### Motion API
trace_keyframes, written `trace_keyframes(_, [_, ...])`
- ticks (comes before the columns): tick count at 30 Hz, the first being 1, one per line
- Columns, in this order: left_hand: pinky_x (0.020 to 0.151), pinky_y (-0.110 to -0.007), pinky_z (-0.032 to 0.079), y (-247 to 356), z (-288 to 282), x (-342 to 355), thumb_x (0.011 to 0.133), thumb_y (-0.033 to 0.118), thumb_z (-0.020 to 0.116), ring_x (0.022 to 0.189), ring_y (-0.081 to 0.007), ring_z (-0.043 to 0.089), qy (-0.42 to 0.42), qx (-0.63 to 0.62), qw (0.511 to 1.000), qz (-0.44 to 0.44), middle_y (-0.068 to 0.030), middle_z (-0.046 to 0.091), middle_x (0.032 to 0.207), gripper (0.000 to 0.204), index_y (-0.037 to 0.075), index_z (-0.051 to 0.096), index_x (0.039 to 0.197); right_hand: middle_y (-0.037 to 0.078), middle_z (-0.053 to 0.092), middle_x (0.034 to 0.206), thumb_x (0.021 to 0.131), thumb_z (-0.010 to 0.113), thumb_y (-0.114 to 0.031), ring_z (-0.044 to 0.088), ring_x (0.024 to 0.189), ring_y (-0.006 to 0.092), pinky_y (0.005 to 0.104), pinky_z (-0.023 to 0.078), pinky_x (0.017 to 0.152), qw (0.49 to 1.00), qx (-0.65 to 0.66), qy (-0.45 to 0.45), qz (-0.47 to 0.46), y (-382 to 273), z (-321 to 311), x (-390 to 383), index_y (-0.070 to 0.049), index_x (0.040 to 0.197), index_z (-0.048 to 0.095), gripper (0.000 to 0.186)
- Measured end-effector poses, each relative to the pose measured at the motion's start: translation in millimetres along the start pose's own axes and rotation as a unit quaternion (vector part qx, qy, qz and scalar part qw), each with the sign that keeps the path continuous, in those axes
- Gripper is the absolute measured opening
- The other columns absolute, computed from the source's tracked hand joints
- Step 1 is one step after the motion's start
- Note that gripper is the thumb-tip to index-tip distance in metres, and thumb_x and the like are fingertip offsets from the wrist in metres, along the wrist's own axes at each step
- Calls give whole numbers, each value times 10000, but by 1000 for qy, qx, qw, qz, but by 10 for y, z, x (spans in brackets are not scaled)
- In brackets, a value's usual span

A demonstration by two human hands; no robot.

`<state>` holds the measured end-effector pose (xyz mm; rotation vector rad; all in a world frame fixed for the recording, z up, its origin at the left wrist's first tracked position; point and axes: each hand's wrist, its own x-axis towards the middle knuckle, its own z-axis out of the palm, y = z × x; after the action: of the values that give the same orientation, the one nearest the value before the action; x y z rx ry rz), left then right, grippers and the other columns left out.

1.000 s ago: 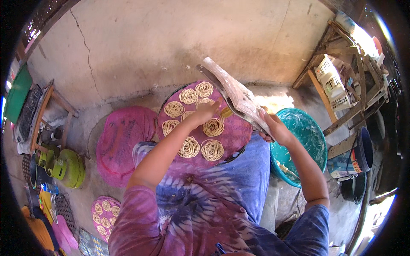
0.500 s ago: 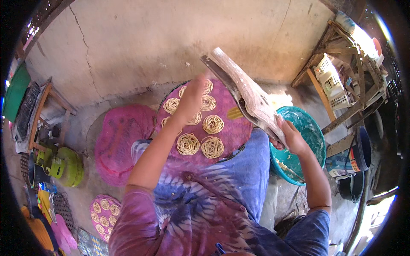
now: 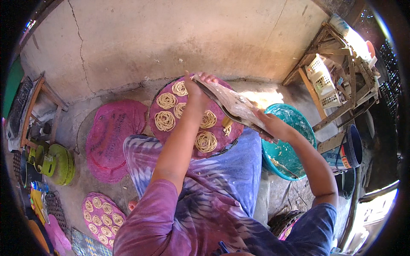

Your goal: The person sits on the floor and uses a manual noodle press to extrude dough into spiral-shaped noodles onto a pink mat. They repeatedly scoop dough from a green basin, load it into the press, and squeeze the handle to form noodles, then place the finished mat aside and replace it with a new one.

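A long two-armed wooden press (image 3: 228,100), pale and floury, slants over the round tray with purple cloth (image 3: 179,141). My left hand (image 3: 197,87) is closed round its far end. Its near end, toward the teal basin, is in my right hand (image 3: 273,126), also closed. The press's two arms lie close together. Below them a short brass-coloured cylinder (image 3: 227,122) points down, and dough strands (image 3: 227,130) hang from it just over the cloth. Several coiled rounds of dough strands (image 3: 164,121) lie on the tray, to the left of and below the cylinder.
On the right stands a teal basin (image 3: 309,147) smeared with dough, beside a blue bucket (image 3: 353,145). A purple cloth-covered round (image 3: 109,141) lies at left, near a green gas cylinder (image 3: 64,164). More coils fill a smaller purple cloth (image 3: 96,198). A wall (image 3: 171,38) rises behind.
My left hand has moved from over the coils onto the press's far end. The press has come lower and its arms closer together. Dough strands now show under the cylinder.
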<state>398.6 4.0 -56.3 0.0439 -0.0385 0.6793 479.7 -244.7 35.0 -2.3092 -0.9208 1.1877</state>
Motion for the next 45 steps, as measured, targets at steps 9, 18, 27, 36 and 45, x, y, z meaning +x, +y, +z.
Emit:
trace_keyframes(9, [577, -335, 358, -104, 285, -151, 947, 576, 248, 490, -145, 361, 53, -16, 998, 0, 31, 355, 533, 546, 156, 404, 635, 22, 490, 523, 973, 304, -609, 465, 391, 103, 265, 364, 356, 999, -7, 47, 22, -172, -107, -317, -33, 707, 537, 676])
trace_keyframes(18, [536, -321, 330, -69, 345, -247, 930, 569, 254, 453, -140, 325, 58, 41, 997, -12, 38, 294, 482, 524, 176, 358, 598, 12, 480, 527, 988, 323, -568, 446, 396, 91, 255, 348, 355, 997, 64, 36, 2, 68, 38, -367, -25, 776, 565, 631])
trace_keyframes(27, [785, -412, 416, -299, 207, 11, 937, 642, 180, 816, -244, 520, 30, 212, 976, -47, -93, 545, 807, 667, 59, 505, 918, -2, 466, 563, 979, 365, -563, 440, 448, 84, 253, 347, 404, 988, 112, 104, -36, 377, -27, -266, -32, 867, 592, 589])
trace_keyframes(36, [1088, -395, 302, -404, -282, -387, 892, 742, 255, 1314, -288, 390, -83, 786, 558, -253, -208, 570, 1262, 880, 6, 579, 1249, -9, 452, 563, 982, 365, -561, 405, 431, 73, 239, 322, 393, 976, 188, 76, -77, 525, -55, -266, -45, 916, 569, 559])
trace_keyframes(45, [1044, -414, 336, -344, -297, -415, 921, 696, 263, 1218, -341, 493, -97, 819, 524, -213, -222, 574, 1251, 830, 9, 508, 1318, 5, 464, 571, 998, 363, -518, 406, 426, 77, 247, 320, 388, 970, 193, 111, -100, 613, 2, -89, -32, 897, 562, 534])
